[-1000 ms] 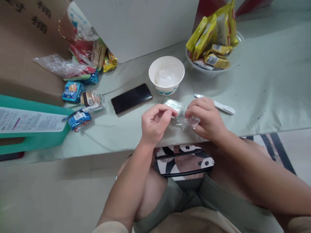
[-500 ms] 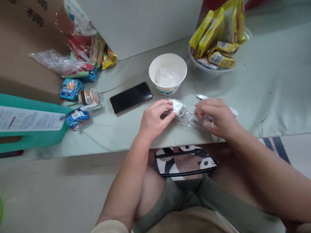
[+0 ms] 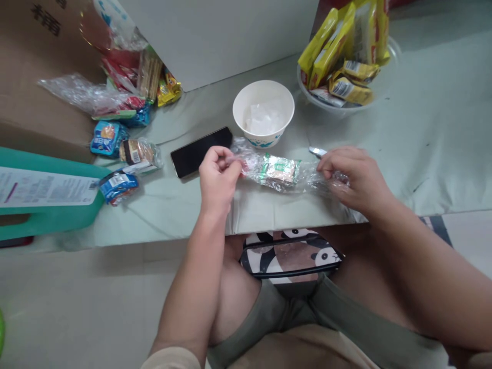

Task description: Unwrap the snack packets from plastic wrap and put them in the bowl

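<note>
Between my hands a clear plastic wrap (image 3: 307,175) is stretched out, with a small green-and-silver snack packet (image 3: 281,169) lying in its middle. My left hand (image 3: 220,174) pinches the wrap's left end, beside the black phone (image 3: 198,152). Closed on the other end is my right hand (image 3: 353,174), its fingertips partly hidden. A utility knife (image 3: 317,151) lies just behind the right hand, which covers part of it. Right behind the packet stands a white paper bowl (image 3: 249,125) with a pale translucent piece inside.
A clear plastic tub (image 3: 326,105) of yellow snack packs stands at the back right. On the left are wrapped snacks (image 3: 119,187), a cardboard box (image 3: 34,92) and a teal container (image 3: 73,220). A panda-print bag (image 3: 292,256) sits below the table edge.
My left hand has let go of the packet, moved left and taken hold of the wrap's left end. The packet shows fully now, and the wrap is drawn out wider.
</note>
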Demonstrator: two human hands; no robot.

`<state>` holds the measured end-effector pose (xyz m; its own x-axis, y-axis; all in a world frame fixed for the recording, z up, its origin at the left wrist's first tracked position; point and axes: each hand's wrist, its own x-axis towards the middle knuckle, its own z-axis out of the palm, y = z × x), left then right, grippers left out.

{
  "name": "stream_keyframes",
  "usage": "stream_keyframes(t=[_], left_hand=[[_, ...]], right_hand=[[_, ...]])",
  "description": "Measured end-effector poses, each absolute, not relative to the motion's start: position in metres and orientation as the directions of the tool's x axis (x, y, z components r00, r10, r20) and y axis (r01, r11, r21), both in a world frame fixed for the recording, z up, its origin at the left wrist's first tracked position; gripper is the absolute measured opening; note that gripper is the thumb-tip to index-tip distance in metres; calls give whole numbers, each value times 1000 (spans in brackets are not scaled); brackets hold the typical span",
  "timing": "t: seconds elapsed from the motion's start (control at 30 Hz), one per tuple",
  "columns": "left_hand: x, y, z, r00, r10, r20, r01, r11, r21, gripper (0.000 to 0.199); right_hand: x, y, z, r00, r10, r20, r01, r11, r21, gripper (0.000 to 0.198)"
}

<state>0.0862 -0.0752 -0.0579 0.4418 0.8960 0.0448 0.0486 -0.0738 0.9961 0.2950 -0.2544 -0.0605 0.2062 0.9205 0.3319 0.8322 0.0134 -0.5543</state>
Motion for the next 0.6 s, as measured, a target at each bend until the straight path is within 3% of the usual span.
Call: stream_keyframes(t=[0.1, 0.17, 0.27, 0.33, 0.4, 0.43, 0.5, 0.6], left_hand=[[82, -65, -56, 268, 944, -193, 163, 153, 975, 26], [78, -61, -55, 247, 932, -267, 280, 195, 940, 29], [73, -60, -56, 289, 925, -245, 333, 143, 932, 23], [73, -61, -56, 336, 924, -182, 264, 93, 960, 19], [75, -64, -56, 405, 905, -131, 202, 51, 978, 25], [76, -65, -56, 441, 890, -118, 194, 34, 980, 29], [79, -67, -55, 487, 867, -111, 213, 5, 977, 29], [82, -67, -55, 467, 878, -104, 238, -12, 971, 21]], right_hand=[[298, -254, -61, 222, 892, 393, 834, 35, -550, 18], [301, -255, -60, 249, 880, 404, 840, 12, -543, 20], [305, -260, -56, 417, 806, 420, 845, -175, -505, 27], [303, -266, -51, 565, 637, 525, 809, -300, -506, 32], [295, -271, -46, 576, 535, 618, 810, -272, -520, 32], [288, -273, -44, 520, 564, 642, 840, -203, -503, 30], [273, -271, -43, 298, 736, 607, 915, -40, -401, 27], [255, -261, -50, 125, 908, 401, 968, -23, -249, 36]])
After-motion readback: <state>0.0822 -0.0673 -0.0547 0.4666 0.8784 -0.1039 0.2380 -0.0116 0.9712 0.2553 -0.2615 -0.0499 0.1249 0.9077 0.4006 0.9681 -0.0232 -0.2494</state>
